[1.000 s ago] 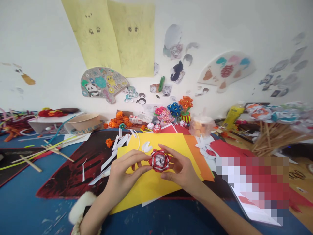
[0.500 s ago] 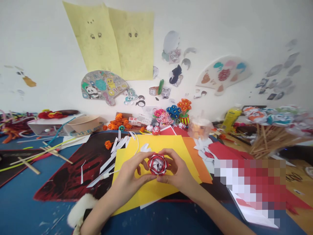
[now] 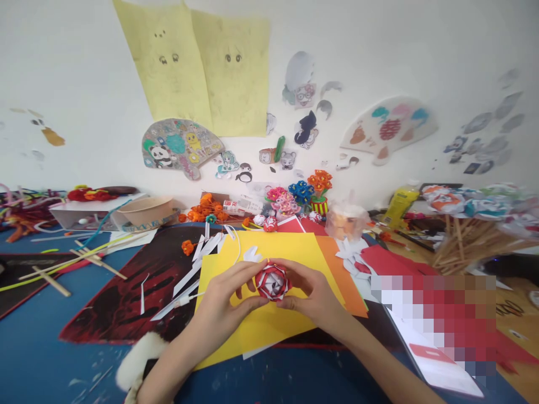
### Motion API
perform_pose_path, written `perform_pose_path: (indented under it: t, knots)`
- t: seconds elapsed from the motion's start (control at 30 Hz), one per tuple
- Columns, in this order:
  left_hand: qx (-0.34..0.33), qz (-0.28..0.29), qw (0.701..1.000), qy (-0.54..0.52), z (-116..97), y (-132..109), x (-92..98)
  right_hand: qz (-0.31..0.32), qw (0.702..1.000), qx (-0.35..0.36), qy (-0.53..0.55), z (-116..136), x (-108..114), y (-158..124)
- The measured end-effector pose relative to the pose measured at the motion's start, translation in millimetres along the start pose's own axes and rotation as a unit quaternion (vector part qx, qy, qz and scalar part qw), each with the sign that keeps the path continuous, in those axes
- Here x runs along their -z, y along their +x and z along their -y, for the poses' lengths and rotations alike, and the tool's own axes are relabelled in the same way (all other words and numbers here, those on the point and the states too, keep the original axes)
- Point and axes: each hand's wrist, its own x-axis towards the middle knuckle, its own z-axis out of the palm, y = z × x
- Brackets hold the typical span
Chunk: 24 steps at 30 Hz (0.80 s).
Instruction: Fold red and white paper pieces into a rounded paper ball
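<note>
Between my two hands is a red and white folded-paper ball (image 3: 273, 282), with a swirl of white folds facing me. My left hand (image 3: 231, 289) grips its left side, thumb below and fingers curled over the top. From the right, my right hand (image 3: 309, 289) pinches it the same way, its index fingertip meeting the left one above the ball. Under the hands lie yellow paper sheets (image 3: 219, 336). The ball's far side is hidden.
White paper strips (image 3: 185, 286) lie left of the yellow sheets on a dark mat (image 3: 113, 297). Orange paper (image 3: 356, 300), red paper (image 3: 391, 264) and a partly blurred-out phone (image 3: 446, 370) are at right. Pipe-cleaner flowers (image 3: 301, 192) and a yellow bottle (image 3: 402, 203) stand behind.
The paper ball has turned slightly in my fingers. My right hand's fingers have shifted a little over its top edge. The view has moved slightly.
</note>
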Motion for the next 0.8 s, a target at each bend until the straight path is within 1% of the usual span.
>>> perform_pose_path:
  t: [0.17,0.3,0.43,0.5,0.57,0.63,0.7,0.8]
  knots:
    - [0.006,0.033,0.999,-0.016,-1.8,-0.1,0.4,-0.013,1.000,0.010,-0.009,-1.7,1.4,0.2]
    - [0.026,0.029,0.999,-0.015,-1.9,1.4,0.4,-0.007,1.000,-0.004,0.011,-1.7,1.4,0.0]
    - [0.044,0.012,0.999,-0.013,-1.3,1.4,-1.6,-0.004,0.996,-0.030,0.089,-0.5,1.5,0.0]
    - [0.058,0.003,0.998,-0.009,-1.5,0.9,-3.3,0.003,0.988,-0.053,0.142,0.7,1.6,0.1]
    - [0.074,0.001,0.997,-0.004,-2.3,0.5,-5.1,0.010,0.982,-0.075,0.173,1.6,1.0,0.2]
    - [0.082,0.007,0.997,0.002,-3.4,0.3,-6.5,0.004,0.981,-0.093,0.170,1.8,-0.3,0.3]
    - [0.086,0.013,0.996,0.005,-4.7,0.6,-7.4,-0.011,0.984,-0.104,0.145,1.6,-1.7,0.3]
    - [0.093,0.019,0.995,-0.010,-6.2,1.7,-8.0,-0.037,0.988,-0.101,0.107,1.3,-3.1,0.4]
